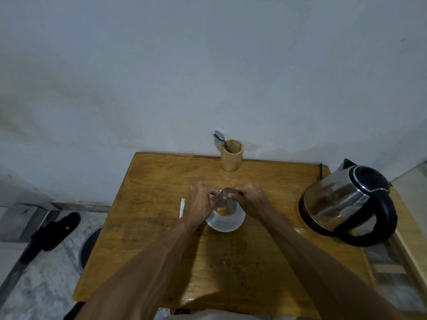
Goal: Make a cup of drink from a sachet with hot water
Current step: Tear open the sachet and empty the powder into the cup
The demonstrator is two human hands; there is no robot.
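A white cup (pixel 227 212) stands on a white saucer (pixel 225 225) in the middle of the wooden table (pixel 161 192). Orange powder (pixel 222 210) lies in the bottom of the cup. Both hands meet just above the cup's rim. My left hand (pixel 199 204) and my right hand (pixel 248 199) pinch a small dark sachet (pixel 223 194) between their fingertips, held over the cup. Most of the sachet is hidden by the fingers. A steel electric kettle (pixel 346 199) with a black handle sits at the table's right edge.
A wooden holder (pixel 231 155) with a metal spoon (pixel 220 137) stands at the table's back edge by the wall. A torn white strip (pixel 182 207) lies left of the saucer. On the floor at left are a black sandal (pixel 53 232) and a round metal object (pixel 90 245).
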